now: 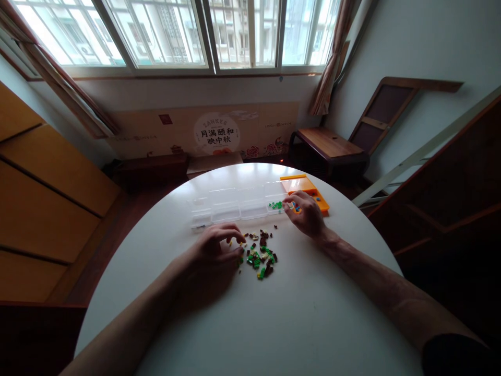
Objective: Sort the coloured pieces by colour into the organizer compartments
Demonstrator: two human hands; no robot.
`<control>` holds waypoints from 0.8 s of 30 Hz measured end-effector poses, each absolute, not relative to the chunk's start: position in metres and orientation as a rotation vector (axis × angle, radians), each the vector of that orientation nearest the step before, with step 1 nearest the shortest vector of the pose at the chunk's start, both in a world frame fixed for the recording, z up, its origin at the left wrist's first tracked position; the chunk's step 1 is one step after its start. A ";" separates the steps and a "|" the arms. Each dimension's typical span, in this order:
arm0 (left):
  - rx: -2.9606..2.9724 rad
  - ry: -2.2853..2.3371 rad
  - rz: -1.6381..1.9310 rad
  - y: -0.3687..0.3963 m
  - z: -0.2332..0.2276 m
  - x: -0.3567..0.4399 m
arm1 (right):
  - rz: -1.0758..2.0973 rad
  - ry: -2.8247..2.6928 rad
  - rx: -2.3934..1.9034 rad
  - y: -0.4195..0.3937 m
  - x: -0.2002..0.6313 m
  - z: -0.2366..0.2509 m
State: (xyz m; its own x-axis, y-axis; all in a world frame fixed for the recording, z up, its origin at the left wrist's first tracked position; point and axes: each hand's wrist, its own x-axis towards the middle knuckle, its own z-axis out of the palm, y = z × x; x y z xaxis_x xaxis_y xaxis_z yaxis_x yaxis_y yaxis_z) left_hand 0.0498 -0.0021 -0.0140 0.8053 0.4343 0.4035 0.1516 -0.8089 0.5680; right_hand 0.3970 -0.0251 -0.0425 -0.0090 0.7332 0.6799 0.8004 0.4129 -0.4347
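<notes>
A loose pile of small toy building bricks (261, 255), green, brown, yellow and cream, lies on the white round table (274, 324). At the pile's left edge is my left hand (219, 243), fingers bent, with a gap between thumb and forefinger. I see no brick held in it. My right hand (307, 215) reaches over the right end of a clear plastic compartment box (239, 211). Its fingertips are drawn together beside green bricks (276, 205) in the end compartment; anything between them is too small to make out.
An orange tray (321, 201) with a few blue bricks sits behind my right hand, partly covered by it. The clear box's lids stand raised along its far side. Beyond the table are a wooden stool (329, 142), a printed cardboard panel (183, 130) and windows.
</notes>
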 end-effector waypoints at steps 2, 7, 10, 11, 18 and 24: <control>2.471 0.407 0.671 -0.002 -0.013 0.050 | -0.080 -1.771 -1.351 -0.027 0.395 -0.043; 2.529 0.454 0.626 -0.004 -0.007 0.051 | -0.020 -1.825 -1.294 -0.032 0.386 -0.041; 2.579 0.493 0.612 -0.006 -0.003 0.052 | 0.015 -1.852 -1.269 -0.034 0.384 -0.039; 2.590 0.500 0.604 -0.007 -0.002 0.053 | 0.026 -1.861 -1.264 -0.034 0.384 -0.039; 2.600 0.513 0.588 -0.009 -0.003 0.057 | 0.057 -1.897 -1.224 -0.033 0.385 -0.041; 2.604 0.596 0.625 -0.008 -0.007 0.054 | 0.030 -1.945 -1.171 -0.035 0.383 -0.041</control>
